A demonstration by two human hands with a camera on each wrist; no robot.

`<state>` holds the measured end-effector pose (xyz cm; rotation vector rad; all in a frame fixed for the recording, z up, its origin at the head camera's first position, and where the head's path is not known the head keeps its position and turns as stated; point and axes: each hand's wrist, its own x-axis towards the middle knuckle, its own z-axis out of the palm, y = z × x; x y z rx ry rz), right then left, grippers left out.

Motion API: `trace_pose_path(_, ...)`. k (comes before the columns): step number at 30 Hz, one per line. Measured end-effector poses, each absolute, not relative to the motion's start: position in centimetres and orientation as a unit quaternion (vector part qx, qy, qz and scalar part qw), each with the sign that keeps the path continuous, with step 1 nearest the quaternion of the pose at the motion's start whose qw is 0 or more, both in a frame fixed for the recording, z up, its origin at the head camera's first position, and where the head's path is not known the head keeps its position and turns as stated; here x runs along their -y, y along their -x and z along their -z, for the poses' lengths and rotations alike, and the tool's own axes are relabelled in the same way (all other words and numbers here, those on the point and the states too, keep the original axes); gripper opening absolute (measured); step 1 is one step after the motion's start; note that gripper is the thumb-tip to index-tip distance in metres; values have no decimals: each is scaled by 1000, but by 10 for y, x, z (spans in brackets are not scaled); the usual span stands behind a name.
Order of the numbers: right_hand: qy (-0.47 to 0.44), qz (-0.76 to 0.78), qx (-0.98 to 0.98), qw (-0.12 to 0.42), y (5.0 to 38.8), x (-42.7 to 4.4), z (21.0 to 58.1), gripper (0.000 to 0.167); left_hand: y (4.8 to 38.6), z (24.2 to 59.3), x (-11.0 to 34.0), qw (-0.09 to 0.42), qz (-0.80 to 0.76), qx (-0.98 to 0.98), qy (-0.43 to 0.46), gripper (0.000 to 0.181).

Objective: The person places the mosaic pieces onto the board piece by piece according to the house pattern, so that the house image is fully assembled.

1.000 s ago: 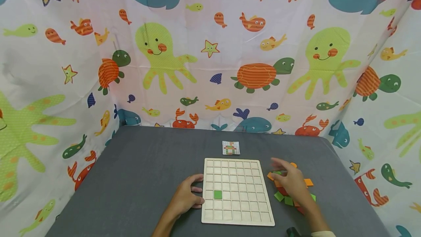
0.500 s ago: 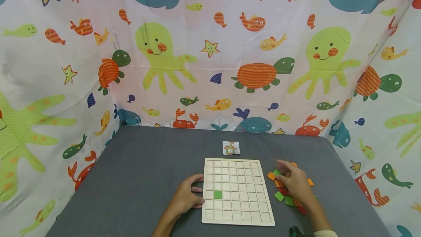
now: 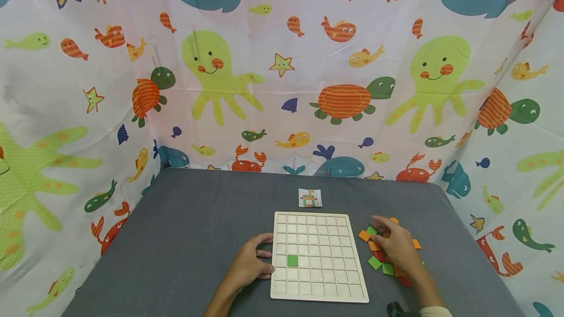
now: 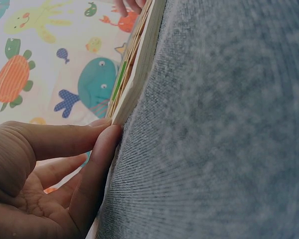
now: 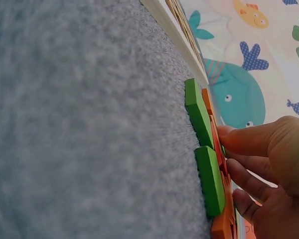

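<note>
The left hand (image 3: 247,265) rests at the left edge of a pale wooden grid board (image 3: 326,275), thumb and fingertips touching its side; the left wrist view shows those fingers (image 4: 97,142) against the board's edge (image 4: 139,64). One green square tile (image 3: 293,260) lies in a left-side cell. Over a loose pile right of the board hovers the right hand (image 3: 398,247), fingers bent down among green (image 3: 374,263), orange (image 3: 364,235) and red tiles. In the right wrist view its fingertips (image 5: 226,137) touch or nearly touch the pile beside green tiles (image 5: 209,179); no gripped tile shows.
A small card with a printed coloured grid pattern (image 3: 310,198) lies behind the board on the grey table (image 3: 211,214). Patterned cloth (image 3: 269,106) hangs behind and at both sides. A dark object (image 3: 395,309) is at the bottom edge near the right sleeve.
The right hand has shifted slightly right over the pile, uncovering more of the tiles at its left. The left hand and the board have stayed in place.
</note>
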<state>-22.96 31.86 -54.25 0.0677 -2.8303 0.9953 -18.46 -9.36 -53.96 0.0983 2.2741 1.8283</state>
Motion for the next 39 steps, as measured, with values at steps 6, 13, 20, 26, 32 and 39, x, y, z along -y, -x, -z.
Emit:
trace_pose_path(6, -23, -331, 941, 71, 231, -319, 543, 53, 185, 540, 94, 111, -622, -775, -32, 83)
trace_pose_path(13, -23, -325, 942, 75, 231, -318, 541, 53, 184, 538, 93, 109, -622, -775, -30, 83)
trace_pose_path(20, -22, -322, 943, 76, 231, -317, 540, 56, 184, 537, 93, 109, -622, -775, -29, 83)
trace_pose_path(26, -20, -321, 943, 82, 231, -318, 542, 57, 184, 538, 93, 108, -625, -773, -32, 84)
trace_pose_path(32, -22, -328, 940, 92, 229, -319, 542, 56, 185, 539, 94, 110, -626, -771, -35, 84)
trace_pose_path(39, -16, -329, 940, 90, 226, -317, 539, 59, 184, 539, 94, 111, -628, -769, -37, 84)
